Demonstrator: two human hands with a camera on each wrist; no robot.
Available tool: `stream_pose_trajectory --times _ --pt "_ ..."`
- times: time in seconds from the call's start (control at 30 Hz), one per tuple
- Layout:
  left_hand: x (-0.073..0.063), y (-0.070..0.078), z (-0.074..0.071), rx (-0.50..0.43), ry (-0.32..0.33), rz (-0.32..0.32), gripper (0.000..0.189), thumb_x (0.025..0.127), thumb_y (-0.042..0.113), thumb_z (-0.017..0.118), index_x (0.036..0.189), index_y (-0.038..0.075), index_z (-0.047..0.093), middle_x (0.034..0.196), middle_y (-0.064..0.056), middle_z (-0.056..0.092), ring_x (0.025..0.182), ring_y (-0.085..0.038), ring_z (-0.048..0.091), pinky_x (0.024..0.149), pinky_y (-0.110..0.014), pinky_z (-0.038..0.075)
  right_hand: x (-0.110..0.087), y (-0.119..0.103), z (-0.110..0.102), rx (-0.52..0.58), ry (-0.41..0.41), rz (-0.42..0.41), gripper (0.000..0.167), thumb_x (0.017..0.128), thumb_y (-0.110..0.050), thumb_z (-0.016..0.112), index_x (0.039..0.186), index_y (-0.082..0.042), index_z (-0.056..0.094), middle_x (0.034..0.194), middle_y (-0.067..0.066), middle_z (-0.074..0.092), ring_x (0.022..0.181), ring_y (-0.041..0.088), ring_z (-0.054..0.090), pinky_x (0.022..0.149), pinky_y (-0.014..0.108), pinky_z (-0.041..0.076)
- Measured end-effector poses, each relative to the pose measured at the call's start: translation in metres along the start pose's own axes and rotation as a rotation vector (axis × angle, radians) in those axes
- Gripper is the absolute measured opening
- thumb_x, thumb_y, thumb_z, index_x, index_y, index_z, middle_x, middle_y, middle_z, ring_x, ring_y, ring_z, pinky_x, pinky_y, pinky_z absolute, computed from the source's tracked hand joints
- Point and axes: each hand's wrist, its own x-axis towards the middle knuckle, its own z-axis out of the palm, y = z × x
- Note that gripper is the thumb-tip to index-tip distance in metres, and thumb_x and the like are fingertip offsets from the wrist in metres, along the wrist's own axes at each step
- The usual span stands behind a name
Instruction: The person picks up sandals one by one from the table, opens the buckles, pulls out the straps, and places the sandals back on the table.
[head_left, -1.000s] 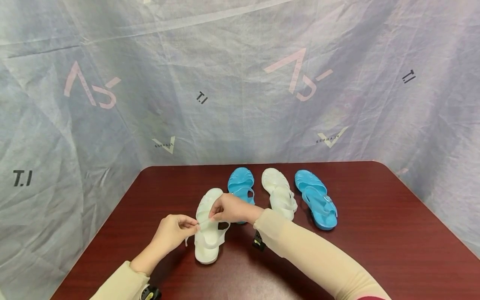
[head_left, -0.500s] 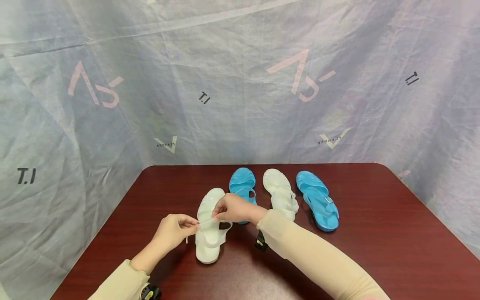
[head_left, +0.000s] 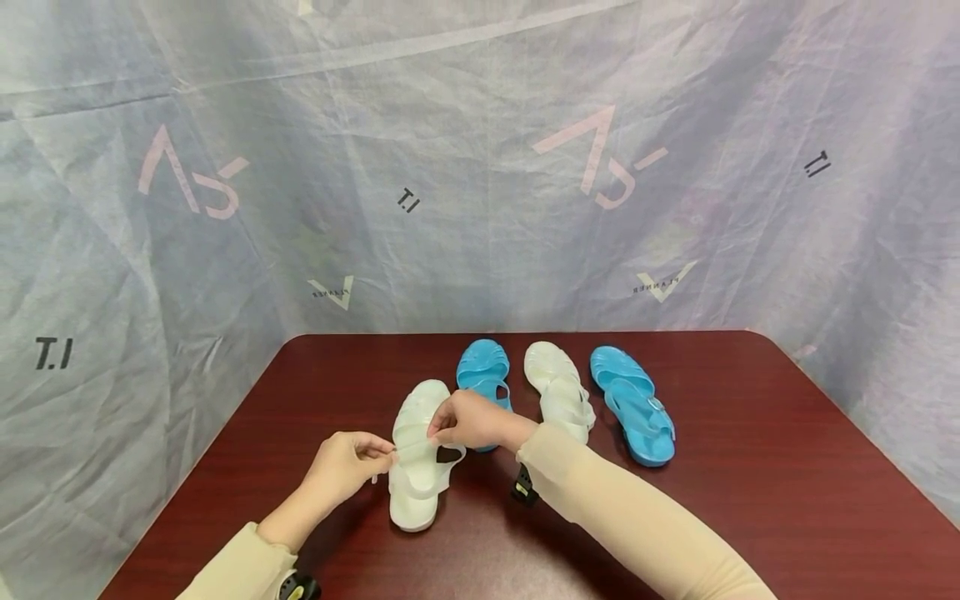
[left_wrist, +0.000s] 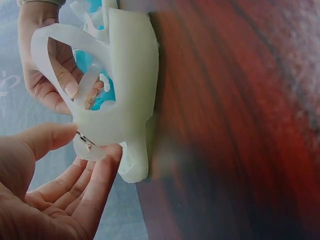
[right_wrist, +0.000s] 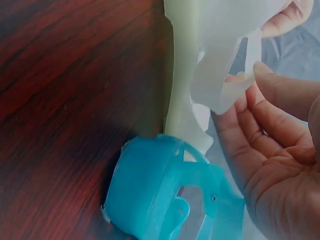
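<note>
A white jelly sandal (head_left: pixel 412 510) lies sole down on the table, toe pointing away. At its left side, my left hand (head_left: pixel 345 468) pinches the small metal buckle (left_wrist: pixel 86 142) between thumb and fingers. My right hand (head_left: pixel 471 419) is over the sandal's middle, thumb and fingers pinching the free end of its strap (right_wrist: pixel 233 95). The strap stretches across the sandal between both hands. A loop of white strap sticks out at the sandal's right side. Fingers partly cover the buckle in the left wrist view.
Behind my right hand stands a blue sandal (head_left: pixel 482 360), partly hidden by it. Farther right are another white sandal (head_left: pixel 551 367) and a second blue sandal (head_left: pixel 651 446). All rest on a dark red wooden table (head_left: pixel 757 467), backed by a grey cloth (head_left: pixel 480 250).
My right hand has drawn the strap end slightly to the right. My left hand stays at the buckle, and the sandals lie where they were.
</note>
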Motion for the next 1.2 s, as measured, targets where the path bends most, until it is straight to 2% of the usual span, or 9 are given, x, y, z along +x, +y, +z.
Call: stream_pose_trajectory --times 0.2,0.33,0.43,0.6,0.7,0.83,1.07,1.2 --pt "0.0 0.0 -0.001 0.017 -0.003 0.005 0.01 0.083 0.016 0.075 0.09 0.009 0.076 0.079 0.001 0.073 0.065 -0.01 0.064 0.057 -0.025 0.047 0.005 -0.011 0.008 -0.096 0.003 -0.027 0.009 0.091 -0.01 0.065 0.091 -0.009 0.074 0.073 -0.001 0.067 0.056 0.002 0.049 0.055 0.016 0.043" --pt "0.0 0.002 -0.002 0.047 -0.008 0.021 0.01 0.082 0.017 0.075 0.09 0.01 0.076 0.079 0.002 0.072 0.069 -0.007 0.064 0.06 -0.026 0.048 0.01 -0.023 0.015 -0.107 0.017 -0.056 0.009 0.091 -0.012 0.066 0.091 -0.009 0.075 0.072 -0.002 0.066 0.054 0.0 0.048 0.054 0.015 0.042" --pt "0.0 0.003 -0.001 0.058 -0.008 0.029 0.009 0.082 0.017 0.075 0.089 0.011 0.076 0.079 0.004 0.071 0.069 -0.007 0.063 0.06 -0.026 0.049 0.014 -0.028 0.018 -0.066 0.027 -0.034 0.009 0.091 -0.012 0.067 0.09 -0.008 0.075 0.073 -0.002 0.068 0.056 0.001 0.052 0.055 0.015 0.045" --pt "0.0 0.004 -0.001 0.054 -0.007 0.019 0.008 0.083 0.017 0.075 0.089 0.012 0.076 0.079 0.004 0.071 0.069 -0.007 0.063 0.059 -0.025 0.048 0.017 -0.026 0.023 0.084 0.008 0.054 0.008 0.091 -0.009 0.067 0.089 -0.007 0.075 0.074 0.002 0.069 0.06 0.013 0.065 0.055 0.02 0.052" --pt "-0.001 0.004 -0.002 0.057 -0.003 0.015 0.008 0.083 0.016 0.075 0.089 0.011 0.076 0.079 0.003 0.071 0.069 -0.008 0.063 0.06 -0.026 0.048 0.018 -0.022 0.025 0.152 -0.01 0.057 0.007 0.091 -0.009 0.068 0.089 -0.007 0.074 0.076 0.003 0.071 0.065 0.014 0.068 0.058 0.022 0.055" --pt "-0.002 0.004 -0.002 0.065 0.001 0.026 0.009 0.083 0.016 0.075 0.09 0.011 0.076 0.079 0.003 0.071 0.069 -0.008 0.063 0.06 -0.026 0.049 0.018 -0.019 0.027 0.172 -0.002 0.045 0.008 0.09 -0.01 0.068 0.088 -0.006 0.074 0.077 0.003 0.072 0.064 0.01 0.067 0.059 0.021 0.054" --pt "-0.004 0.006 -0.003 0.044 -0.008 0.008 0.009 0.082 0.017 0.076 0.09 0.012 0.076 0.078 0.002 0.073 0.066 -0.008 0.062 0.057 -0.026 0.046 0.012 -0.022 0.031 0.243 0.029 0.104 0.01 0.091 -0.007 0.067 0.086 -0.003 0.075 0.074 0.008 0.073 0.065 0.016 0.07 0.058 0.021 0.054" --pt "-0.005 0.008 -0.003 0.038 0.005 0.004 0.009 0.082 0.016 0.076 0.09 0.011 0.076 0.078 0.001 0.073 0.064 -0.008 0.061 0.056 -0.025 0.045 0.01 -0.023 0.032 0.238 0.05 0.109 0.011 0.091 -0.007 0.067 0.086 -0.002 0.075 0.073 0.009 0.073 0.065 0.017 0.071 0.056 0.02 0.053"
